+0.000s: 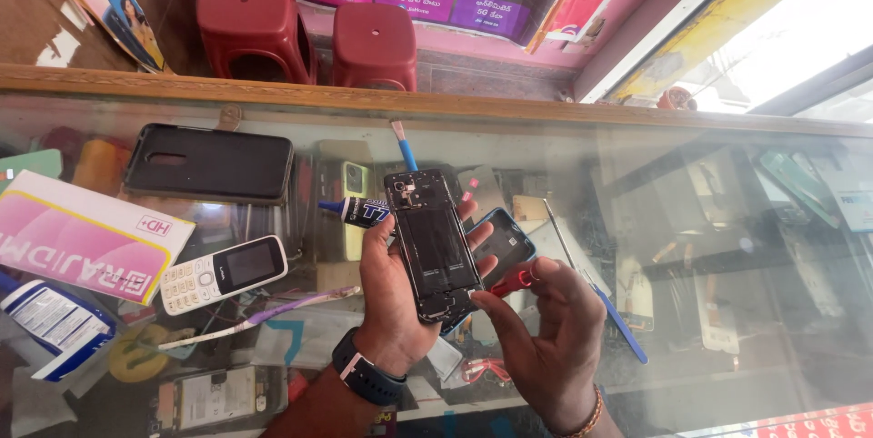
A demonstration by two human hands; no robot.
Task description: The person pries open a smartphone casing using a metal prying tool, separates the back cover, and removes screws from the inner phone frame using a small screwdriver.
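Note:
My left hand [393, 297] grips an opened smartphone [431, 242] with its back cover off, dark internals facing me, held upright over the glass counter. My right hand [546, 333] pinches a small red-handled screwdriver [511, 281] with its tip at the phone's lower right corner. A dark watch sits on my left wrist, a beaded bracelet on my right. Just behind the phone lies its blue-edged back cover [503, 240] on the glass.
On the glass counter [709, 247] lie a black phone case [209, 163], a white keypad phone [224, 272], a pink box [77, 233], a glue tube [355, 211], a toothbrush [264, 315] and a blue pry tool [623, 324]. Two red stools [309, 30] stand beyond the counter.

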